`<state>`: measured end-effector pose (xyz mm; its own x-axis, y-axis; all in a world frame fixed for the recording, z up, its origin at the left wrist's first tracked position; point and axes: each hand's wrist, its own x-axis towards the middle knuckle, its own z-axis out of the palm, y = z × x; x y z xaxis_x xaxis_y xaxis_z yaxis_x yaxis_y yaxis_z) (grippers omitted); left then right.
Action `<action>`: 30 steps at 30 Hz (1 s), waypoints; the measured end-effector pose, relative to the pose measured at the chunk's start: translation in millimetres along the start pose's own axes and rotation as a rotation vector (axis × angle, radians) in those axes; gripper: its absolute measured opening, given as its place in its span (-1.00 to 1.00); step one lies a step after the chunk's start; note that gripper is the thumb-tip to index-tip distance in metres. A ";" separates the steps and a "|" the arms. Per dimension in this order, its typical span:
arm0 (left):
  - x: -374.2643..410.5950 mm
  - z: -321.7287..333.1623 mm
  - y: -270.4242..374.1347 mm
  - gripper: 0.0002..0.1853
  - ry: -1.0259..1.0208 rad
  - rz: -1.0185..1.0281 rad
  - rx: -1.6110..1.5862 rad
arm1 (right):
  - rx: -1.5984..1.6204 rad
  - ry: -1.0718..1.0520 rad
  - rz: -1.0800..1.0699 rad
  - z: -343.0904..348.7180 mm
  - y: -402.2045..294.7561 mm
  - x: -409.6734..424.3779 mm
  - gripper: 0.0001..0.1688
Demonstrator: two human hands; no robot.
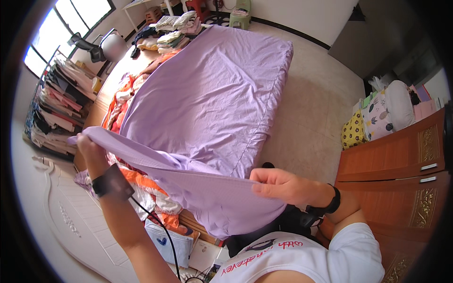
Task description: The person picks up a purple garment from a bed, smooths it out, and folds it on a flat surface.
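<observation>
A lavender fitted sheet (208, 88) covers much of the bed, with wrinkles running over its top and a gathered hem along the right side. My left hand (88, 146) grips a raised edge of this sheet at the left. Nearer my body, my right hand (274, 184) pinches the same edge between thumb and fingers. Between both hands the cloth is pulled into a long band, and loose fabric hangs below it in front of my waist. Orange patterned bedding (154, 184) shows beneath and beside the sheet. Dark bands circle both wrists; a cable trails from the left one.
Folded clothes (173, 35) are stacked at the bed's far end. A full clothes rack (58, 106) and a white headboard (81, 226) stand on the left. Wooden cabinets (385, 177) line the right, with bags and a patterned pillow (377, 115) behind. Tiled floor (300, 102) lies between.
</observation>
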<state>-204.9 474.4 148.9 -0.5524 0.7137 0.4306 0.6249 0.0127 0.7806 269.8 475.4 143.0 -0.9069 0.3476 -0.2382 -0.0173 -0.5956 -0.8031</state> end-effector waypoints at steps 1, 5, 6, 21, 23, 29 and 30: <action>7.0 24.4 48.2 -0.73 -0.020 0.054 0.075 | 0.018 -0.012 0.040 -20.4 4.5 -7.1 -0.73; 105.3 56.3 64.2 -0.74 0.274 -0.153 -0.540 | 0.063 -0.161 0.063 -83.5 -9.5 -17.6 -0.58; 120.9 85.3 88.2 -0.71 0.351 -0.181 -0.622 | 0.053 -0.180 0.047 -108.8 -24.8 -24.5 -0.55; 278.4 517.4 177.5 -0.33 1.044 -0.517 -0.498 | 0.191 0.162 -0.074 -445.8 -285.8 -45.8 -0.60; 302.5 564.0 187.8 -0.32 1.097 -0.517 -0.555 | 0.137 0.188 -0.047 -486.1 -306.6 -34.7 -0.59; 391.4 729.4 233.8 -0.37 1.049 -0.462 -0.527 | 0.108 0.194 0.043 -606.2 -387.9 5.1 -0.58; 393.2 756.4 269.1 -0.41 1.022 -0.407 -0.547 | 0.126 0.213 0.040 -625.6 -399.3 13.4 -0.58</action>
<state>163.4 1288.2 185.7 -0.9852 -0.1537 0.0758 0.1279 -0.3650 0.9222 527.9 1170.9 118.9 -0.7986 0.4590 -0.3893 -0.0475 -0.6930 -0.7194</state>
